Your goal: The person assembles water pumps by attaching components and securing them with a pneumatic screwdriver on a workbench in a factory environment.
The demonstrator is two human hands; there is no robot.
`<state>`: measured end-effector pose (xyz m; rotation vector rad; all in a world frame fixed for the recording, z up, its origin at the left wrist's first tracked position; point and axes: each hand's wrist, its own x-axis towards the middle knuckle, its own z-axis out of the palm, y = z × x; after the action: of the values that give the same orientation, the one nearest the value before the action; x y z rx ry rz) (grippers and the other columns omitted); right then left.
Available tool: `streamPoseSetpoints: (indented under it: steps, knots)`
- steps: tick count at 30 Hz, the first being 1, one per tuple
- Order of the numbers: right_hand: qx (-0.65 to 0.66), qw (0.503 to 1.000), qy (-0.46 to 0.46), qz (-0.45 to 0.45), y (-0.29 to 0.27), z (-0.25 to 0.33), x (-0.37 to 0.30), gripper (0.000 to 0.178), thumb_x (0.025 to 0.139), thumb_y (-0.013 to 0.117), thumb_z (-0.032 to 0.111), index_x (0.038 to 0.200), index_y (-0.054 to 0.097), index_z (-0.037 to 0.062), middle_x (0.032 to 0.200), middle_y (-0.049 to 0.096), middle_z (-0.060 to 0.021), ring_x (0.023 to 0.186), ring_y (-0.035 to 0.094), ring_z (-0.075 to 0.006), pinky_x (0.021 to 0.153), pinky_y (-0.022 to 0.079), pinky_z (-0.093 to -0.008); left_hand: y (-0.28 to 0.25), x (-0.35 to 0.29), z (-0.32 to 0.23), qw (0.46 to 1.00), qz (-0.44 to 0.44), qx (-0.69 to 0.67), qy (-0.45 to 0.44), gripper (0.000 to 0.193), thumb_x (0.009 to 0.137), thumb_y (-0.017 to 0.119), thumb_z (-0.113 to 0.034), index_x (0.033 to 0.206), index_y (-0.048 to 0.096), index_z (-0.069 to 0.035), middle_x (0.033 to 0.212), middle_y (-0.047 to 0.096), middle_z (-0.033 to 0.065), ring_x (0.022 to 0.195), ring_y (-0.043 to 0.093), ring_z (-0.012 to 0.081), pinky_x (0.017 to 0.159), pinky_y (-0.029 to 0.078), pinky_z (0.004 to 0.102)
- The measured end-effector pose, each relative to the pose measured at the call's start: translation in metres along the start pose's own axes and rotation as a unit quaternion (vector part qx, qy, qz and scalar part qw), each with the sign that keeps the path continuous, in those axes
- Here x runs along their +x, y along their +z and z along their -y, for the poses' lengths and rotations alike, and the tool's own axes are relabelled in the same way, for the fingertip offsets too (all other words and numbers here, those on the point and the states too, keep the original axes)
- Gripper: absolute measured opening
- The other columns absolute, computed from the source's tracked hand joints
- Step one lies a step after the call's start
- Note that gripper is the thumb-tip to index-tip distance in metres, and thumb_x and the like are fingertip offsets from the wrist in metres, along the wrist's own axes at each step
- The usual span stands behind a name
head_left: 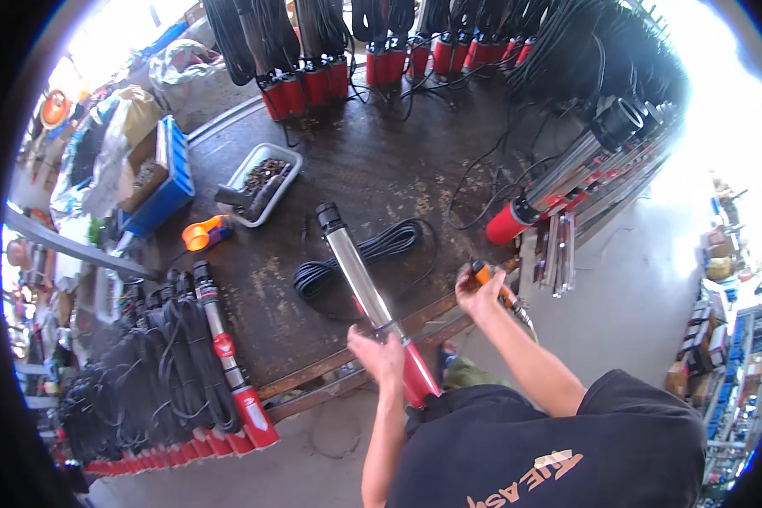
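Note:
A submersible pump (361, 275) with a steel tube, black top fitting and red lower end lies aslant across the bench edge. Its red end reaches my body. My left hand (381, 351) is beside the tube near the red part, fingers apart; whether it touches the pump I cannot tell. My right hand (480, 292), to the right past the bench edge, is closed around an orange and black hand-held power tool (485, 273). A hose or cord runs down from the tool. Behind the pump lies a coiled black cable (398, 241).
A white tray (289, 182) of small metal parts sits behind left, near an orange tape dispenser (199, 235) and a blue bin (178, 161). Red-ended pumps with cables (381, 66) line the back. More pumps stand left (254, 415); steel tubes (567, 169) lie right.

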<state>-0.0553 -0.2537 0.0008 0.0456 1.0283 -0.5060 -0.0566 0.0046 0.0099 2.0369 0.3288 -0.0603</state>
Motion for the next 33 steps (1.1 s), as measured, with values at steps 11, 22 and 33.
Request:
streamPoseSetpoints:
  steps: [11,22,33]
  knots:
    - [-0.626,0.746,0.04,0.224,0.038,-0.096,-0.03,0.051,0.095,0.052,0.05,0.093,0.072,0.0033,0.078,0.068,-0.0097,0.068,0.062,-0.021,0.062,0.051,-0.0383,-0.013,0.014,-0.035,0.958,0.011,0.259,-0.121,0.081,0.059,0.083,-0.028,0.127,0.046,-0.002,0.105,0.07,0.0283,0.1,0.069,0.0437,0.093,0.054,0.0472]
    - [-0.583,0.673,0.132,0.436,0.058,-0.26,-0.069,0.023,0.089,0.063,0.022,0.088,0.074,0.0013,0.08,0.069,-0.0089,0.073,0.062,-0.0187,0.07,0.048,-0.0396,-0.017,-0.074,0.001,0.981,-0.144,0.048,-0.118,0.095,0.059,0.095,-0.024,0.134,0.046,0.007,0.125,0.062,0.024,0.117,0.062,0.0337,0.101,0.049,0.0399]
    - [-0.542,0.376,-0.467,0.589,0.056,-0.097,-0.21,0.038,0.09,0.07,0.023,0.12,0.064,0.0022,0.125,0.062,-0.0159,0.118,0.057,-0.0332,0.1,0.044,-0.0423,0.016,-0.048,0.066,0.953,0.067,-0.258,0.142,0.052,0.076,0.085,-0.018,0.117,0.06,0.002,0.11,0.066,0.0122,0.096,0.064,0.0188,0.084,0.054,0.0357]
